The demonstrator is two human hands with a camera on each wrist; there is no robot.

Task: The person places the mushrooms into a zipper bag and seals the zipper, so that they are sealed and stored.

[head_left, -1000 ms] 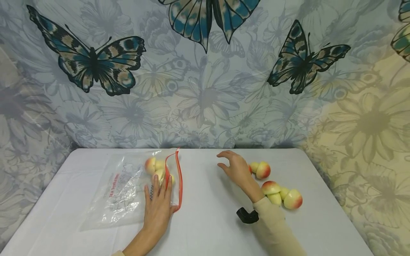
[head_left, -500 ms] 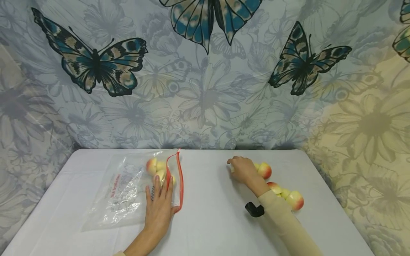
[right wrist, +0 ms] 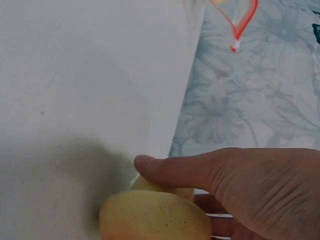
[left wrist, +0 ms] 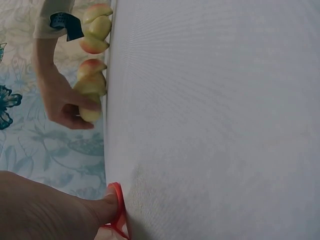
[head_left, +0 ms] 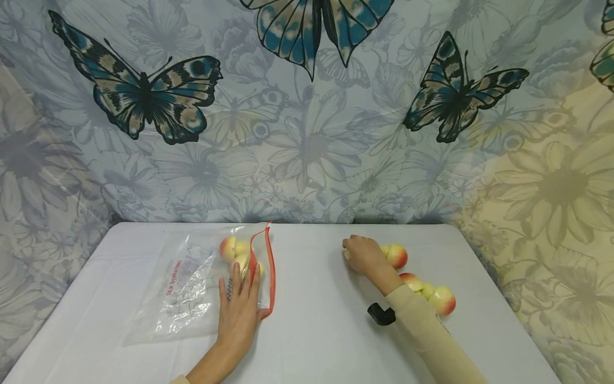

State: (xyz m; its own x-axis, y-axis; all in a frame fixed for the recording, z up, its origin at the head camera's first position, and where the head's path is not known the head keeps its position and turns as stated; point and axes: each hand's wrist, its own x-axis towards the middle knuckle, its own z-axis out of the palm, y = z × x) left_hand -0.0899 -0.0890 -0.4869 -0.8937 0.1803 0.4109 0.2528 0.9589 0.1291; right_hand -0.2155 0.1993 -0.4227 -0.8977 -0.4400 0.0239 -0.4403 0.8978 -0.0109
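Note:
A clear zip bag (head_left: 158,314) with a red-edged mouth lies at the left, holding several yellow-and-red toy mushrooms (head_left: 228,248). My left hand (head_left: 239,314) lies on it with fingers straight, its thumb at the red edge (left wrist: 119,202). Over at the right, my right hand (head_left: 363,255) grips the pale stem of a toy mushroom (right wrist: 155,215) between thumb and fingers. Its cap shows in the right wrist view, but the hand mostly covers it in the head view. Beside that hand lies another mushroom (head_left: 397,256).
Nearer the front right, a pair of mushrooms (head_left: 442,300) lies partly behind the right sleeve (head_left: 422,325). A black wrist mount (head_left: 381,314) sticks out from that sleeve. The white table (head_left: 312,330) ends at a butterfly-patterned backdrop (head_left: 307,144).
My right hand has moved slightly right and down, and its spread fingers have closed round a mushroom's stem. The left hand and bag hold their place.

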